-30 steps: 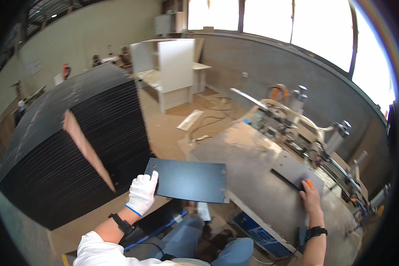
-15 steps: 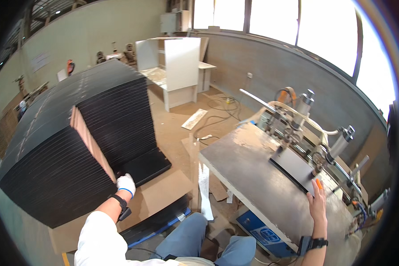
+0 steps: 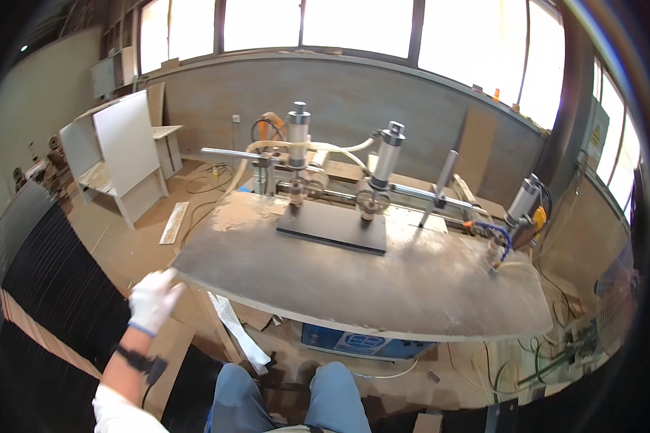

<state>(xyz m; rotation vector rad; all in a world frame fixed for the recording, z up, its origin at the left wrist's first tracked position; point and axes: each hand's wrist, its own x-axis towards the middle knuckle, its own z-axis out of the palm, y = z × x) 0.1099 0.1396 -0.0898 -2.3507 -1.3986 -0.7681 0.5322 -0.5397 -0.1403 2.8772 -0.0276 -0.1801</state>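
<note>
Dk board [image 3: 332, 227], 1, placed on table [image 3: 267, 281] under 2 metal cylinders [image 3: 299, 137]; L hand [image 3: 154, 299] empty, fingers parted, nr table corner; R hand n/v, grip can't tell; board stack [image 3: 59, 263], prob. left to do.

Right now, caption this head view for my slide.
Gloved left hand near the worktable, dark panel under two pneumatic cylinders.

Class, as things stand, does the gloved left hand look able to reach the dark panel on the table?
Probably yes: the left hand is beside the left corner of the table, and nothing seems to stand between it and the dark panel. Two upright cylinders at the panel's back could hinder grasping there.
</note>
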